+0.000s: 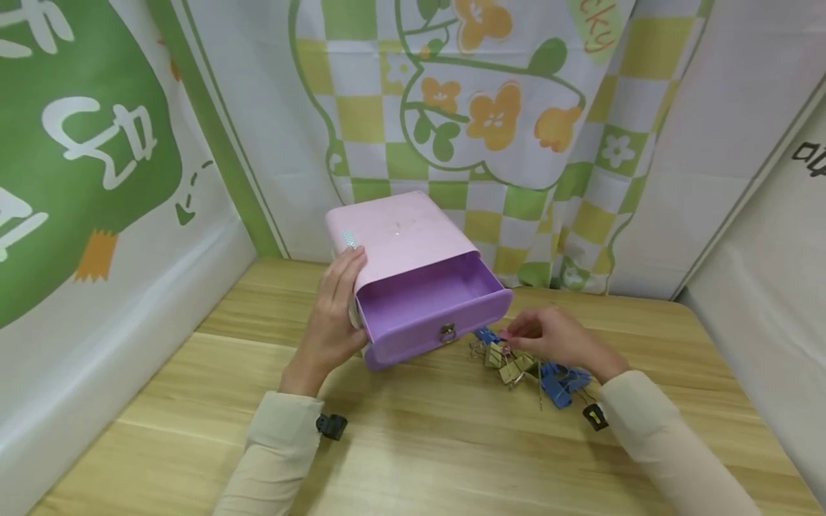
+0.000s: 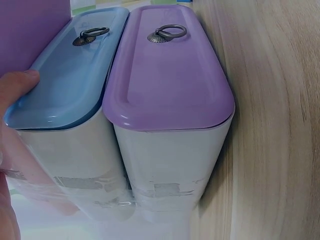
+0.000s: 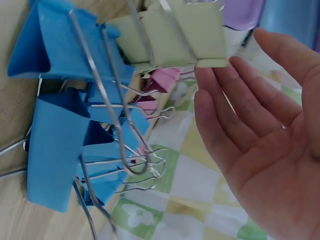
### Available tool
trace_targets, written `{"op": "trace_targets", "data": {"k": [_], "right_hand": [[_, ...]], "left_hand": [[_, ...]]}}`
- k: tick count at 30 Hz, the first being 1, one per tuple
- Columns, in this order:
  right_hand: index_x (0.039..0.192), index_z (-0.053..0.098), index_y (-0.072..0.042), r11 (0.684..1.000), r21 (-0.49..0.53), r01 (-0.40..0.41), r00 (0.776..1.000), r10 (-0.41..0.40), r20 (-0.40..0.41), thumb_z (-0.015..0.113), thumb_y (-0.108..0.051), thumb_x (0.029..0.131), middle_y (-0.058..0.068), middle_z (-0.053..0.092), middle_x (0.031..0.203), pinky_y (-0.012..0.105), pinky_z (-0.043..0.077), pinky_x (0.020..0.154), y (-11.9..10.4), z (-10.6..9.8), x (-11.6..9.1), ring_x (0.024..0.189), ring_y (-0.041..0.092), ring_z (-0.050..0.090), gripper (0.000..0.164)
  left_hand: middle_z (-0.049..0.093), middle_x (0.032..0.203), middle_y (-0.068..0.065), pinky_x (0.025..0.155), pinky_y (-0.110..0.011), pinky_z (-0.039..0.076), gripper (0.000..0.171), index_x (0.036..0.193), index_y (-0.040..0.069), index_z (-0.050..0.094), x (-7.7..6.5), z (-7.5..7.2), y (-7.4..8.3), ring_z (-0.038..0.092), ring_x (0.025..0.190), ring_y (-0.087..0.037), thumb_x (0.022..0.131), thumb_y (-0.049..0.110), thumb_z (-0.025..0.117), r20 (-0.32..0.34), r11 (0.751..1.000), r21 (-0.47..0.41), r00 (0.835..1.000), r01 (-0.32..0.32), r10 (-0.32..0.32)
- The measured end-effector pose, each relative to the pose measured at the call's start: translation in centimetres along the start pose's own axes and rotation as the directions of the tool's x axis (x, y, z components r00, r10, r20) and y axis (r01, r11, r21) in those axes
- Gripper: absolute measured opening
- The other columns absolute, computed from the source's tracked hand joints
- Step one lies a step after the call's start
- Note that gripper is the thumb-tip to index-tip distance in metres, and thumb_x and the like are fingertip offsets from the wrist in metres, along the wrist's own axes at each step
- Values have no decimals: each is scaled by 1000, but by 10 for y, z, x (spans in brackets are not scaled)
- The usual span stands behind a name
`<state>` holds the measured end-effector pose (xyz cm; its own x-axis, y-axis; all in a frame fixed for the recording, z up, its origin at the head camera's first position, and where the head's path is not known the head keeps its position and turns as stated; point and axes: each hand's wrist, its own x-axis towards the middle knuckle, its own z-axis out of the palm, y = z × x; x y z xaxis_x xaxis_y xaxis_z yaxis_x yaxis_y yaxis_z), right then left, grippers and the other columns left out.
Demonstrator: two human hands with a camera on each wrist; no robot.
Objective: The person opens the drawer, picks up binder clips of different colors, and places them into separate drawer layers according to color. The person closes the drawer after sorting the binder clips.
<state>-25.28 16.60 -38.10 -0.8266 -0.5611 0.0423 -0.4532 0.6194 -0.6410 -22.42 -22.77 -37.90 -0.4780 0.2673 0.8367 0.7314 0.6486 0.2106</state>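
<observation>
A stacked desktop drawer box (image 1: 400, 233) with a pink top stands on the table, its top purple drawer (image 1: 439, 319) pulled out and its inside bare. My left hand (image 1: 332, 308) grips the box's left side, fingers up by the top edge. In the left wrist view its thumb lies on the closed blue drawer (image 2: 70, 75), beside a closed purple drawer (image 2: 170, 80). My right hand (image 1: 558, 337) is at a pile of binder clips, near a small pink clip (image 3: 162, 80). In the right wrist view its fingers are fairly straight, fingertips by a light green clip (image 3: 185, 37).
Blue binder clips (image 1: 558, 383) lie on the near right side of the pile, with a black one (image 1: 595, 416) nearest my right sleeve. A checkered curtain (image 1: 477, 143) hangs behind the wooden table (image 1: 413, 444). A black wrist device (image 1: 332, 426) shows beside my left cuff.
</observation>
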Motion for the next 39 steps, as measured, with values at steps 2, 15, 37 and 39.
{"op": "trace_targets", "data": {"k": [2, 15, 37, 39], "right_hand": [[116, 76, 3, 1000, 0, 11, 1000, -11, 28, 73, -13, 99, 13, 81, 106, 28, 66, 83, 5, 2, 3, 95, 23, 79, 23], [110, 78, 3, 989, -113, 96, 985, -78, 153, 79, -7, 92, 8, 82, 98, 31, 67, 83, 7, 5, 20, 90, 18, 79, 20], [76, 76, -12, 982, -182, 46, 946, 16, 324, 80, -12, 92, -8, 69, 70, 19, 51, 60, -16, 7, 4, 61, 0, 51, 16], [71, 73, -11, 987, -157, 42, 936, 16, 350, 79, -10, 92, -10, 62, 64, 18, 43, 55, -18, 10, 3, 56, 1, 44, 22]], "left_hand": [[41, 166, -19, 136, -47, 25, 113, 159, -1, 39, -1, 1, 0, 35, 156, -40, 62, 7, 98, 5, 1000, 0, 1000, 2, -2], [42, 165, -20, 136, -45, 24, 111, 158, -2, 40, 1, 1, 0, 35, 156, -40, 64, 9, 98, 10, 1000, -7, 1000, 2, -2], [42, 165, -20, 136, -45, 24, 111, 158, -1, 40, -1, 2, -1, 35, 156, -40, 64, 9, 98, 2, 1000, -7, 1000, -2, 2], [42, 165, -19, 136, -45, 24, 111, 158, -1, 40, -1, 3, -2, 35, 156, -40, 64, 9, 98, -2, 1000, -9, 1000, -2, 2]]}}
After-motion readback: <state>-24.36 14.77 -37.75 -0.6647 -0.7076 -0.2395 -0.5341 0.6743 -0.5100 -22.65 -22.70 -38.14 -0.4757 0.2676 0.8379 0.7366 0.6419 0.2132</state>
